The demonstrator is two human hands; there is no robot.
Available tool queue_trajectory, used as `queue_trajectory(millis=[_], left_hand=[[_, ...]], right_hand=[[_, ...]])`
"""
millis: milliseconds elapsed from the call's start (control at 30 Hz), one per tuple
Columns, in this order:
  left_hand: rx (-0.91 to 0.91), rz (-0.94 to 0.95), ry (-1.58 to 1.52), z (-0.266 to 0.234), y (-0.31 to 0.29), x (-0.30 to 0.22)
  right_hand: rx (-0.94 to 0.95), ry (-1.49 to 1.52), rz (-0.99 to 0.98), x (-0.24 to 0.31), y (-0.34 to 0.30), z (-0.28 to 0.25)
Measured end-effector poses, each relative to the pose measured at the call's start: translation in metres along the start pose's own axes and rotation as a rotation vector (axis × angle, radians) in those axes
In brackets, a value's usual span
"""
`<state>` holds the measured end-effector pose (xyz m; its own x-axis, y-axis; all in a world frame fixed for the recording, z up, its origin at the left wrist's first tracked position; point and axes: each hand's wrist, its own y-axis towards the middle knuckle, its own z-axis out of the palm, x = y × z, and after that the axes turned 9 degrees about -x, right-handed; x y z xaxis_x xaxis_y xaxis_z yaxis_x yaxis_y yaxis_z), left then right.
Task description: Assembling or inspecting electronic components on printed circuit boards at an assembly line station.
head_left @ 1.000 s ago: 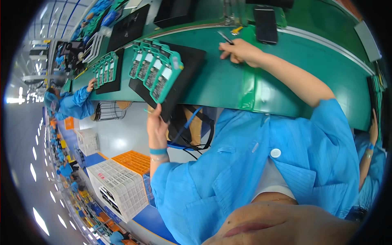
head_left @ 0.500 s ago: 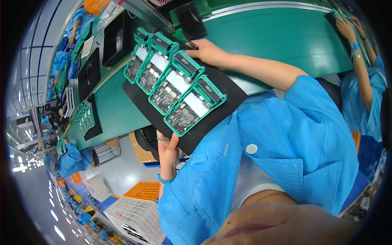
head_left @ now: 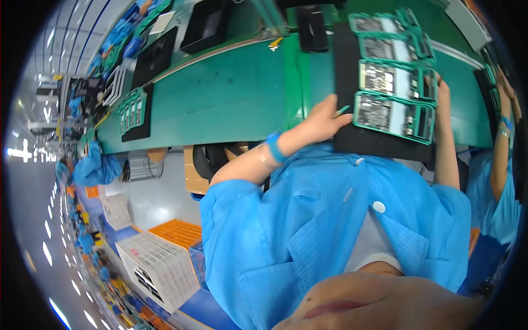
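Note:
A flat black board [head_left: 346, 137] carries a row of several green frames [head_left: 396, 132], each holding a dark circuit board [head_left: 377, 77] with a pale white strip. My left hand [head_left: 324, 118] is closed at the board's left edge, thumb on top; a thin green piece [head_left: 343, 110] sticks out by its fingers, its kind unclear. On the opposite side, my right hand [head_left: 441, 91] curls round the edge beside the frames, which partly hide its fingers. The board lies over the bench's near edge, close to my body.
A dark flat device [head_left: 312, 30] lies on the green bench [head_left: 220, 93] beyond the board. More green frames [head_left: 132, 114] sit on a black mat at the left. A co-worker's hand [head_left: 503, 91] is at the far right. Crates [head_left: 159, 269] stand on the floor at lower left.
The black board with its frames has moved to the right in view and turned from slanted to nearly square. Both my hands have moved with it, still at its opposite edges.

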<state>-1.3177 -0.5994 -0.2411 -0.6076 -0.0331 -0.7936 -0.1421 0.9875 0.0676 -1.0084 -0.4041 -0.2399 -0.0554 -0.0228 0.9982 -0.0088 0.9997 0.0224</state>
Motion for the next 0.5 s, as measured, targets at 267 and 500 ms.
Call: queue_trajectory(millis=[267,500], left_hand=[[0.083,0.029,-0.026,-0.093,0.038,0.013],[-0.89,-0.235,0.716,-0.392,0.082,0.21]], right_hand=[[-0.027,-0.238,0.063,-0.07,0.065,-0.055],[-0.222,-0.757,-0.388,-0.139,0.099,-0.126]])
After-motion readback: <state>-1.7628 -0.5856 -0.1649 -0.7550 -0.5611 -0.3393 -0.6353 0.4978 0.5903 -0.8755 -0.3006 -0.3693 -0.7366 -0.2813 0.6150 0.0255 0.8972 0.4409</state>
